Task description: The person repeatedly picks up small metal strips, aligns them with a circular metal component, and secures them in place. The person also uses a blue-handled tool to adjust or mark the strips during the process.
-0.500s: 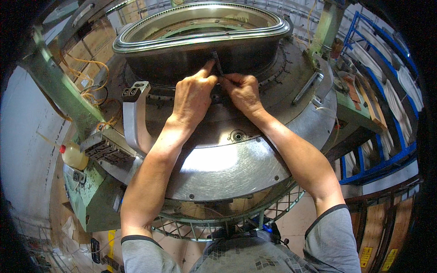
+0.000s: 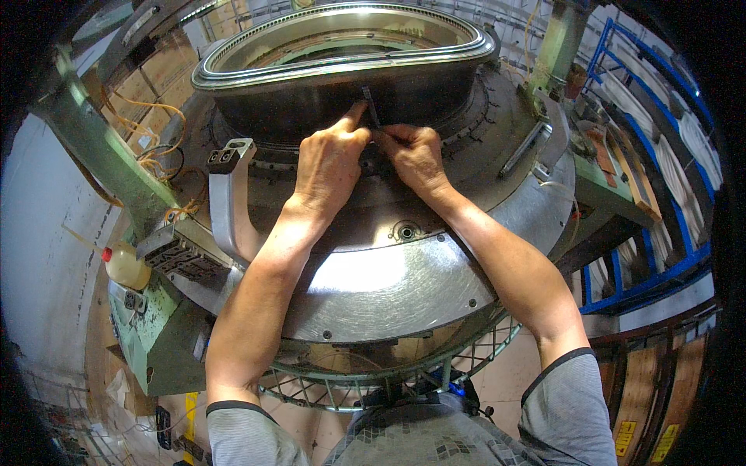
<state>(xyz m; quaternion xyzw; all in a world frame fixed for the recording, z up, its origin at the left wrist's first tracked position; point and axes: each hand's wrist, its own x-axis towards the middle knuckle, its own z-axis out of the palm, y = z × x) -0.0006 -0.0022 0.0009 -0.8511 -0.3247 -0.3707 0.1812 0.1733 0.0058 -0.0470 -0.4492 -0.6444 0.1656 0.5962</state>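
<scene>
A thin, dark metal strip point(image 2: 368, 99) stands nearly upright against the dark outer wall of a large ring-shaped machine cylinder point(image 2: 272, 109). My right hand point(image 2: 416, 158) is closed in a pinch on the strip's lower part. From the other side, my left hand point(image 2: 332, 159) presses its index finger along the strip, with the other fingers curled in close to the right fingertips. The strip's lower end is hidden by the fingers. Below both hands lies a broad, shiny metal ring plate point(image 2: 388, 299) with bolts and a round hole fitting.
A grey metal bracket point(image 2: 225, 206) rises left of my left forearm. Green machine posts point(image 2: 116, 147) flank the cylinder. A yellowish bottle with a red cap point(image 2: 128, 266) stands at the left. On the right is a blue rack point(image 2: 660, 167) holding white bundles.
</scene>
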